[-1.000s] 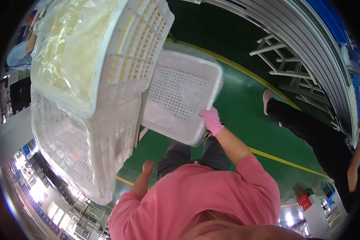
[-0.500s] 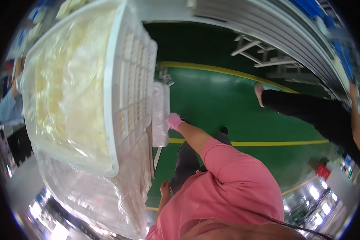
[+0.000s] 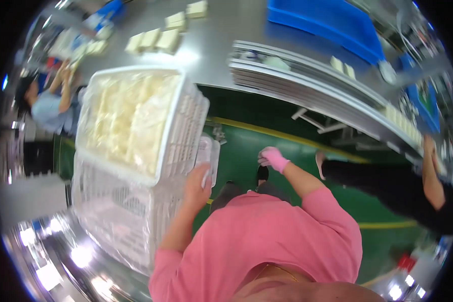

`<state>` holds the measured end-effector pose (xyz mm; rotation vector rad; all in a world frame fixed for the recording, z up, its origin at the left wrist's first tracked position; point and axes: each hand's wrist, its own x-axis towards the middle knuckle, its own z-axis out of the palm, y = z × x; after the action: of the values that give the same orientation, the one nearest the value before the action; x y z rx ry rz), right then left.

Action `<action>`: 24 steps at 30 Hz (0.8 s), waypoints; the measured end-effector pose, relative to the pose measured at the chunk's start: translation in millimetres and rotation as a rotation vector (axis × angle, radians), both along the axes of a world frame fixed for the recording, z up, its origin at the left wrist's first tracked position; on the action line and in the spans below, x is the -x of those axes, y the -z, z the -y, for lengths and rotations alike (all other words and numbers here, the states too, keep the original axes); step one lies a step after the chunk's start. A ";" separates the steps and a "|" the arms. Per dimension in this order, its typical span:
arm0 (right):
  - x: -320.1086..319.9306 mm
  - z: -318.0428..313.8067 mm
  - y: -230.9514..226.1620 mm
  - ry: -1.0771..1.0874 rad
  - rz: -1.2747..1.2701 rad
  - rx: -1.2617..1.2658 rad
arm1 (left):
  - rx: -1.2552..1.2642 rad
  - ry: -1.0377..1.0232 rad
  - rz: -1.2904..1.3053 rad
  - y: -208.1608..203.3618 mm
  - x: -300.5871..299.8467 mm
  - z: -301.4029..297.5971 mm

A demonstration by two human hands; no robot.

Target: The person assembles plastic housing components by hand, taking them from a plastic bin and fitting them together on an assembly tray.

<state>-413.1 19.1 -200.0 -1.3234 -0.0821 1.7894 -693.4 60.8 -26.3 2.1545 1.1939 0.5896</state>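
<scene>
My left hand (image 3: 196,187) is bare and raised beside a white slatted crate (image 3: 190,118), its fingers closed around a small white thing (image 3: 205,177) whose kind I cannot make out. Just beyond it, a clear plastic tray (image 3: 214,156) rests against the crate's side. Pale yellow blocks (image 3: 128,121) under clear film fill the crate, which sits on other crates (image 3: 121,201) draped in clear plastic. My right hand (image 3: 273,158), in a pink glove, hangs in front of me above the floor. Its fingers are curled in; what they hold, if anything, is hidden.
A steel worktable (image 3: 206,45) ahead carries several pale blocks (image 3: 168,40) and a blue bin (image 3: 327,25). A metal rail (image 3: 312,83) runs along it to the right. One person (image 3: 55,108) works at the far left; another in dark trousers (image 3: 372,176) stands right.
My right hand has left the plastic tray and moved right. My left hand has risen from low down to the crate's side. The view has tilted up, showing more of the worktable.
</scene>
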 end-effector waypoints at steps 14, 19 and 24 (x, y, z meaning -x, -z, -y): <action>123.8 -219.2 -223.3 -0.171 1.329 -1.582 | -0.218 -0.232 -0.460 -46.1 86.2 -171.9; 153.9 -280.3 -219.3 -0.820 1.516 -1.451 | -0.035 -0.123 -0.075 -40.7 69.2 -180.8; 84.2 -305.9 -236.1 -0.089 1.523 -1.454 | 0.712 -0.275 0.409 -88.5 64.8 -160.8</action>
<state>-497.3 325.0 36.1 -1.0936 -1.8106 0.0437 -758.2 221.6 62.2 1.2212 1.2305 0.5704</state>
